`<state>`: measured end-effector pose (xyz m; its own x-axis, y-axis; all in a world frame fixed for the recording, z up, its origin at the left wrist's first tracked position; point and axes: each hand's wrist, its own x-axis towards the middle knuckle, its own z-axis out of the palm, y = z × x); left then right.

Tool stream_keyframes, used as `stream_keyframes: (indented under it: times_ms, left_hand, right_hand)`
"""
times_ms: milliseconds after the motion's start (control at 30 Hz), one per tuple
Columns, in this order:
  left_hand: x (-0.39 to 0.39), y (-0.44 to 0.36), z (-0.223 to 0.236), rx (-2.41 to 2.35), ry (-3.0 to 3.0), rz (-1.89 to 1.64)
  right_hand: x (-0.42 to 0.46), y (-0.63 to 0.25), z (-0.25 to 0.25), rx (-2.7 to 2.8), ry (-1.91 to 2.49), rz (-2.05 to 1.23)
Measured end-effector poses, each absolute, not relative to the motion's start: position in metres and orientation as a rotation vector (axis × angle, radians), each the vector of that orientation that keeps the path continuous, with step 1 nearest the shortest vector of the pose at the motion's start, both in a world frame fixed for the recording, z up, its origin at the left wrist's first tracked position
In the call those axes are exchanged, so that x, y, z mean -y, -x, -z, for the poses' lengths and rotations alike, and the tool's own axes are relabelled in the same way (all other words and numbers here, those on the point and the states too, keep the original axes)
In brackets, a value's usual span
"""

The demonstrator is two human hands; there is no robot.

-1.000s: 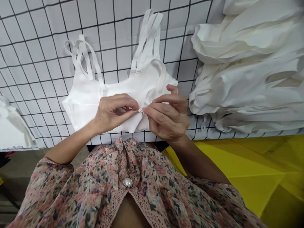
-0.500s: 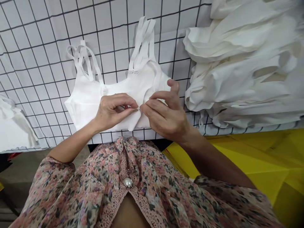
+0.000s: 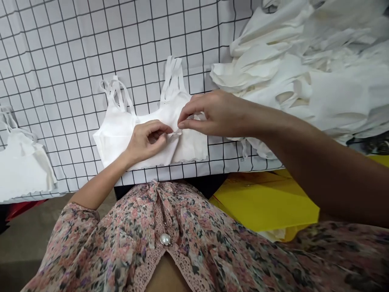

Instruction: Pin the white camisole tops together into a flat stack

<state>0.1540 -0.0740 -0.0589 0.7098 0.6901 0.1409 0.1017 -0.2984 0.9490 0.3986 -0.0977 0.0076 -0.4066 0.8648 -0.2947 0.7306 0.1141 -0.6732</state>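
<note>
A white bra (image 3: 115,132) with thin shoulder straps lies spread on the grid-patterned tabletop in front of me. My left hand (image 3: 147,140) rests on its middle, thumb and fingers closed in a pinch on a raised fold of the fabric. From the right, my right hand (image 3: 214,113) reaches over the other cup, thumb and forefinger pinched at the same fold, close to the left fingertips. Any small item between the fingertips is too fine to make out. The straps stretch away from me, toward the far side.
A large heap of white garments (image 3: 304,85) covers the table's right side. Another white bra (image 3: 26,162) lies at the left edge. The checked tablecloth (image 3: 75,44) reaches the table edge near my body. Below, at the right, is a yellow sheet or bag (image 3: 267,198).
My right hand has turned, its wrist and forearm raised over the table from the right, fingertips still near the fold. My left hand stays on the bra. The view has shifted slightly.
</note>
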Motion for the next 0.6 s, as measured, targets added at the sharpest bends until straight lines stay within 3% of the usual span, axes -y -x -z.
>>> stream_keyframes:
  times_ms: [400,500,600]
  left_hand:
    - [0.071,-0.153,0.057,-0.642,-1.629,-0.546]
    - [0.07,-0.153,0.058,-0.605,-1.602,-0.591]
    - [0.068,-0.152,0.059,-0.621,-1.526,-0.617]
  right_hand:
    - [0.066,-0.395,-0.029,2.133,1.675,-1.486]
    - [0.062,-0.386,-0.026,2.161,1.66,-1.376]
    - [0.064,-0.383,-0.022,2.128,1.716,-1.031]
